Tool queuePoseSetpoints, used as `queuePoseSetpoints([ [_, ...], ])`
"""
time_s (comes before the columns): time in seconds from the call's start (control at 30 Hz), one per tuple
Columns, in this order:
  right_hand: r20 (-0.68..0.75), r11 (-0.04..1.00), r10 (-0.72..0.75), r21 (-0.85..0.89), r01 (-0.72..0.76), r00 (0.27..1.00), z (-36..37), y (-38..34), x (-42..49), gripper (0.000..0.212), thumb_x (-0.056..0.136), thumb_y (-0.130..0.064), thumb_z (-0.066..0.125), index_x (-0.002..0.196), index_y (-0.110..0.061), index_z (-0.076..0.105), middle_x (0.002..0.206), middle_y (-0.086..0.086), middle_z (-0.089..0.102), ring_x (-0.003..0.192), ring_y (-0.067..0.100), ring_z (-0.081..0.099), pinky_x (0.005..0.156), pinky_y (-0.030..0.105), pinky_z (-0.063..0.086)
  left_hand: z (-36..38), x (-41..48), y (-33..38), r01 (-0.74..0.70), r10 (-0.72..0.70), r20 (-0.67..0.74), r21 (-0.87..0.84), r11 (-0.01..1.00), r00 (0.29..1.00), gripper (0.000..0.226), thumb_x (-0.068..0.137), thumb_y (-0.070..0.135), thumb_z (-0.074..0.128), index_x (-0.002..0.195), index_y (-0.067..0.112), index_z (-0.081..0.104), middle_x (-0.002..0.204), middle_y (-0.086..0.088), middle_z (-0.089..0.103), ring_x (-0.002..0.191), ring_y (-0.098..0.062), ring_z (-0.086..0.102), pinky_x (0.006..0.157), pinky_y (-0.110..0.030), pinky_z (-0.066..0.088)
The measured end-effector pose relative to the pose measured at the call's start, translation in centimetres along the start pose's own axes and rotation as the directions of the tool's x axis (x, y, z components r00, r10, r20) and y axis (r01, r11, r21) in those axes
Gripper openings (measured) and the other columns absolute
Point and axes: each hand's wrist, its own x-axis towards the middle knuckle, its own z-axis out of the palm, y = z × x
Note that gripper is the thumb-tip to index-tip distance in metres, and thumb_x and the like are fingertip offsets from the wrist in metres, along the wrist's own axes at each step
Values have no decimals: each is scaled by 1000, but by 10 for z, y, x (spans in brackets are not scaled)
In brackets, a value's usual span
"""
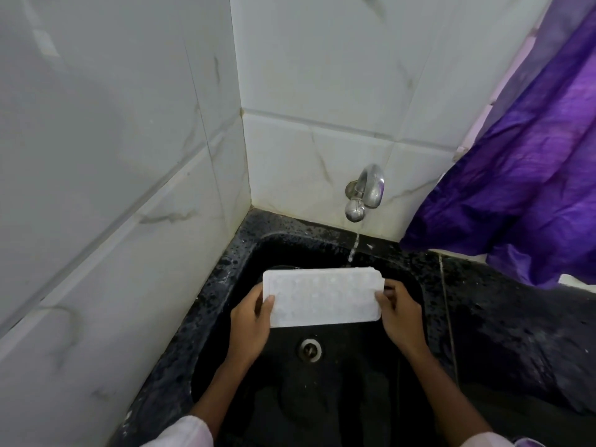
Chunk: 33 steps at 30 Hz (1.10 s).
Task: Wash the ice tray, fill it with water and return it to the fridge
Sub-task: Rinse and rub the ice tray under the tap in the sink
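A person's 2 hands hold a white rectangular plastic ice tray (322,296) over the basin of a black speckled stone sink (225,275). The tray lies lengthwise from left to right, its dimpled face turned up toward the camera, directly above the round metal drain (309,349). The left hand (250,321) grips the tray's left end, thumb on top and fingers tucked underneath. The right hand (398,312) grips the right end the same way, thumb on the top face and fingers curled round the edge. A chrome wall tap (366,191) sticks out of the back wall, and a thin stream of water (354,250) falls from it to the tray's far edge near the right corner; whether it lands in the tray cannot be told. White marble-look tiles (113,156) cover both corner walls. A shiny purple cloth (532,172) hangs at the right, reaching the counter. Pale pink sleeves (183,430) show at the bottom edge.
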Motion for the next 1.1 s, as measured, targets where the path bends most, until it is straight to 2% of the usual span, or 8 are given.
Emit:
queuePoseSetpoints([
  [0.1,27,997,79,-9,-79,997,0,-5,14,34,97,-19,57,131,-18,51,93,-4,64,86,8,61,70,19,45,7,13,9,131,-128,48,-60,990,991,34,102,23,52,135,21,61,121,4,69,108,-14,66,93,-39,55],
  [0.2,19,996,74,-49,-73,997,1,-10,27,39,98,-17,54,135,-21,46,107,2,65,97,19,63,84,33,50,12,25,18,285,-272,99,-152,946,957,28,103,24,50,128,24,64,114,3,71,104,-17,68,92,-46,57],
  [0.33,37,996,1,-84,2,999,1,-18,41,39,97,-14,52,133,-26,44,109,3,66,99,22,63,85,33,47,16,36,27,387,-355,159,-296,873,921,21,104,32,49,109,30,69,105,2,74,98,-19,72,90,-50,58],
  [0.43,84,992,-65,-99,73,994,4,-23,48,32,97,-21,51,126,-32,44,120,3,59,109,22,57,90,35,44,18,41,32,408,-372,166,-353,842,913,21,105,31,49,104,30,70,105,1,76,96,-20,73,88,-52,59],
  [0.57,151,952,-184,-217,215,971,9,-30,52,21,99,-26,48,116,-39,52,135,-1,44,126,16,42,98,25,31,18,44,32,406,-379,147,-345,846,914,23,104,31,50,97,32,72,99,0,77,94,-24,74,86,-56,59],
  [0.7,236,914,-116,-356,197,965,10,-41,54,26,100,-37,42,121,-40,56,154,0,22,136,22,30,98,37,36,17,43,34,396,-366,154,-333,855,918,23,104,30,49,99,33,71,101,2,76,95,-22,73,87,-56,58],
  [0.83,305,871,-93,-437,226,948,10,-49,56,32,101,-37,39,129,-42,52,157,3,12,137,27,27,97,45,41,19,41,37,379,-354,137,-348,857,925,24,104,29,49,98,36,71,103,5,76,96,-18,73,91,-53,57],
  [1.1,339,802,-113,-523,287,934,6,-56,57,36,101,-38,36,137,-42,44,155,3,14,128,28,34,92,43,44,18,37,41,361,-349,101,-376,853,931,24,105,26,49,97,36,70,103,5,76,95,-16,73,90,-50,58],
])
